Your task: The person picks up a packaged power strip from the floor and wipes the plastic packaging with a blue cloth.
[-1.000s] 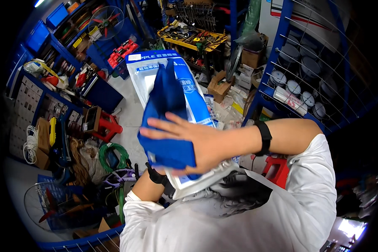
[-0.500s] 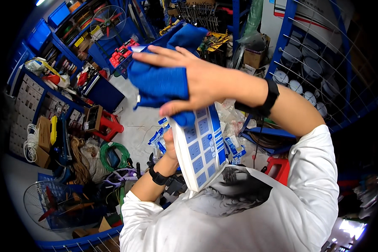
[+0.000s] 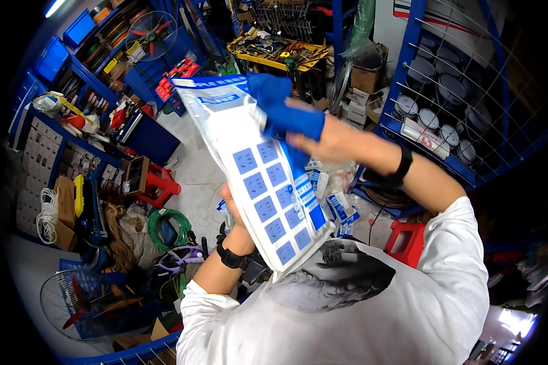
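A long white-and-blue packaged power strip [image 3: 266,210], with two rows of socket outlets on its face, tilts up in front of my chest. My left hand [image 3: 232,207] grips its left edge; the fingers are mostly hidden behind it. My right hand [image 3: 323,134], smeared by motion, holds a blue cloth [image 3: 280,109] against the package's upper right side. The glossy upper part of the package shows a bright reflection. Black bands circle both my wrists.
Ahead stands a yellow tool tray [image 3: 280,52] full of tools. To the right, a blue wire rack [image 3: 402,85] holds several round tins. Red stools [image 3: 403,243], a coiled green hose [image 3: 167,228] and a fan [image 3: 73,298] stand or lie around me. Small blue-and-white packets [image 3: 344,213] litter the floor.
My right hand has swept the blue cloth rightward from the package's upper left, its spread fingers now closing around the cloth. The package's upper end has come into view, leaning further left.
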`<control>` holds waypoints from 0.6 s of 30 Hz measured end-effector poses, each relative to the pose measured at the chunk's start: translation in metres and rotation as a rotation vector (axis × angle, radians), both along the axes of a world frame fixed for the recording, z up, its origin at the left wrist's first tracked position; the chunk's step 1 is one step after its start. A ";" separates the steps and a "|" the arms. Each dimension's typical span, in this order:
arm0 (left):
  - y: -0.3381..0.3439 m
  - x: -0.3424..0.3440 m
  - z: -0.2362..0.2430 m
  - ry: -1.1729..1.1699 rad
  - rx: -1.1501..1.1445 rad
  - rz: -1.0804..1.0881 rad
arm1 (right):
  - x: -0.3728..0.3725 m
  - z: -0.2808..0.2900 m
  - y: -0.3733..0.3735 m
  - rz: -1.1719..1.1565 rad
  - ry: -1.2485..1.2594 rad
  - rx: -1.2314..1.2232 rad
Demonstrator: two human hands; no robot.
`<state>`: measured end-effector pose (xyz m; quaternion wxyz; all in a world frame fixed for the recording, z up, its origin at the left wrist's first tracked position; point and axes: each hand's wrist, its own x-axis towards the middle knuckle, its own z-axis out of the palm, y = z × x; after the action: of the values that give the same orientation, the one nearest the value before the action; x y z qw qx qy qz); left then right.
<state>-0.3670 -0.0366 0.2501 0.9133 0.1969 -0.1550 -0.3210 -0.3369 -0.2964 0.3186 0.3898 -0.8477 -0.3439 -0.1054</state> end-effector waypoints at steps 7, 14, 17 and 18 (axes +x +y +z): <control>0.012 0.005 0.029 -0.043 -0.004 -0.160 | -0.102 -0.008 0.066 0.391 -0.066 -0.031; -0.008 -0.009 -0.018 -0.256 0.629 0.188 | -0.024 0.039 0.069 0.025 -0.429 0.034; 0.001 -0.006 -0.013 -0.202 0.257 -0.035 | 0.017 0.056 0.060 -0.013 -0.354 0.171; -0.001 -0.004 -0.011 -0.186 0.297 -0.047 | 0.023 0.052 0.059 0.012 -0.123 0.362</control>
<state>-0.3709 -0.0378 0.2386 0.8482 0.3546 -0.1943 -0.3420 -0.3143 -0.2372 0.3708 0.5147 -0.7537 -0.3476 -0.2151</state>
